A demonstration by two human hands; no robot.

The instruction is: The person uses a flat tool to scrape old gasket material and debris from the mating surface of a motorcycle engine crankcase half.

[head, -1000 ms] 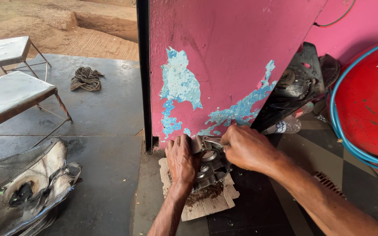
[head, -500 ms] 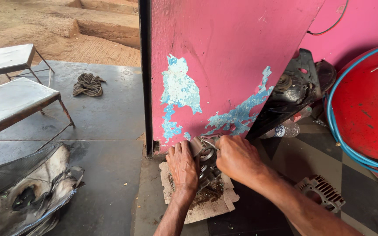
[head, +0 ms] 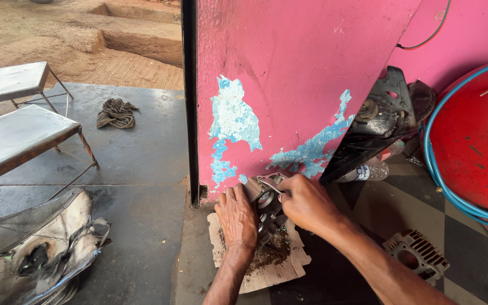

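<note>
Our left hand (head: 237,217) clasping a grey metal engine part (head: 265,204), fingers wrapped on its side, our right hand (head: 306,204) pinching a thin tool (head: 273,186) atop it, part on cardboard (head: 266,265) beneath our fingers, pink wall (head: 289,85) just beyond

Hidden and cut-off items, head view

Metal engine part (head: 266,206): mostly covered by left hand (head: 237,217) and right hand (head: 307,204); the thin tool in the right grip is too small to identify. Red drum (head: 475,130) cut at 3 o'clock; burnt panel (head: 35,248) cut at 8 o'clock; finned cylinder (head: 416,257) partly behind forearm.
</note>
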